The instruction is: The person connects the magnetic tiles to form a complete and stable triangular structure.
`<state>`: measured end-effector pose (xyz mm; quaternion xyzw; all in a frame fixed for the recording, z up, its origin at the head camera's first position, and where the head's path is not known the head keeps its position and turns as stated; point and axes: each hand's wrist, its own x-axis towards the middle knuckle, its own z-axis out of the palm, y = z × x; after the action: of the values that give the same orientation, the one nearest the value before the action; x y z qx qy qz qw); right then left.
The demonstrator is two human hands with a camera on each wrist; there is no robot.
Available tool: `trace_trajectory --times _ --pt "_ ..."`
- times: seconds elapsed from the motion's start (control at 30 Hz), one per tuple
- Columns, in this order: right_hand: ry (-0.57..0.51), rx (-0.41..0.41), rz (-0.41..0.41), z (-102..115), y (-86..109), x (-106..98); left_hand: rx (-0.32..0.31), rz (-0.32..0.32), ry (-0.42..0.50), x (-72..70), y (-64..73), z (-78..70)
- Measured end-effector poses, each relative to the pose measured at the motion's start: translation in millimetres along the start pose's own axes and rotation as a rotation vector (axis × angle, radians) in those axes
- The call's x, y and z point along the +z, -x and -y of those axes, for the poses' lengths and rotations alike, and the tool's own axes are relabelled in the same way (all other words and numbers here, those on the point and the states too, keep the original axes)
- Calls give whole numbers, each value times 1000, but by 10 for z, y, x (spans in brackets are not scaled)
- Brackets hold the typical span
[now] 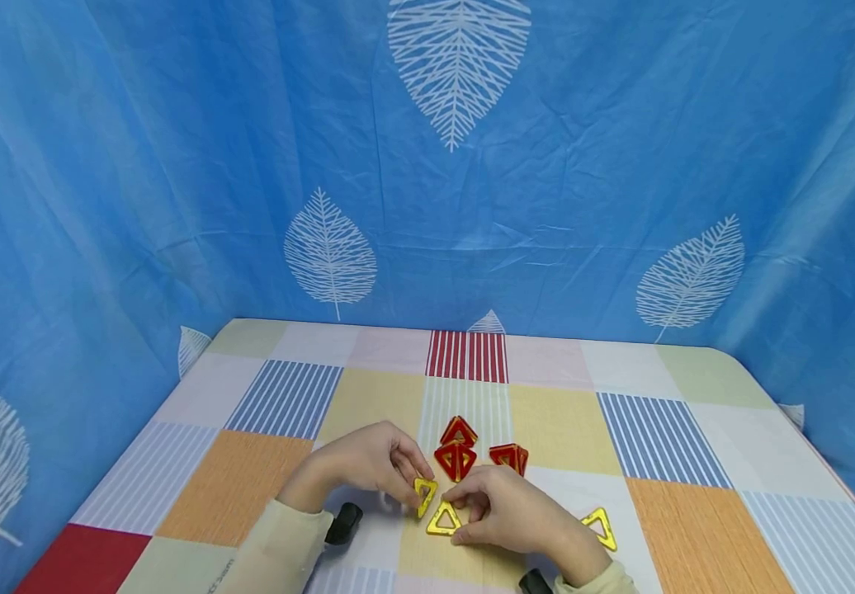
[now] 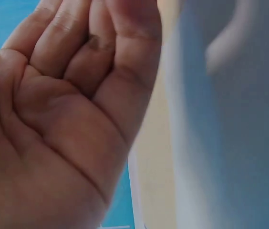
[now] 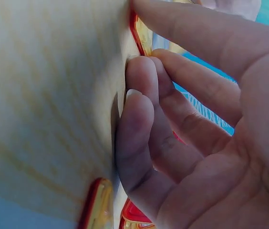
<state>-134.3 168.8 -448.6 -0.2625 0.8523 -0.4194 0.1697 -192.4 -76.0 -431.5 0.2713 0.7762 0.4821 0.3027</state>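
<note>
My left hand [image 1: 365, 459] pinches a yellow triangular magnetic tile [image 1: 419, 497] and holds it tilted up off the tablecloth. In the left wrist view the palm [image 2: 63, 138] fills much of the picture, and the tile cannot be seen there. Just to the right, a second yellow triangular tile [image 1: 436, 528] lies about flat on the table, its right side between the thumb and forefinger of my right hand [image 1: 512, 507]. The right wrist view shows the edge of this tile [image 3: 143, 36] between those fingertips, with the other fingers curled beside the cloth.
Beyond the hands, red triangular tiles stand joined in small pyramid shapes: two close together [image 1: 455, 459] and another [image 1: 509, 457] to their right. One more yellow triangle [image 1: 601, 528] lies right of my right wrist. A blue curtain [image 1: 546, 206] hangs behind the patchwork tablecloth [image 1: 368, 396].
</note>
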Motion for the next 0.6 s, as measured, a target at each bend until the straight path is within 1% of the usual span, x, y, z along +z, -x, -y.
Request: trace_trajectory --times 0.13,0.27,0.4,0.6 --pt "-11 -10 -10 -4 5 12 -7 23 -23 88 -3 6" --pt "-19 -24 -20 -2 0 17 -10 34 -15 121 5 3" --pt "-21 -24 -32 -7 -8 19 -14 25 -13 135 9 -7" --pt "-15 -24 -47 -22 -1 18 12 31 -23 184 -19 -5"
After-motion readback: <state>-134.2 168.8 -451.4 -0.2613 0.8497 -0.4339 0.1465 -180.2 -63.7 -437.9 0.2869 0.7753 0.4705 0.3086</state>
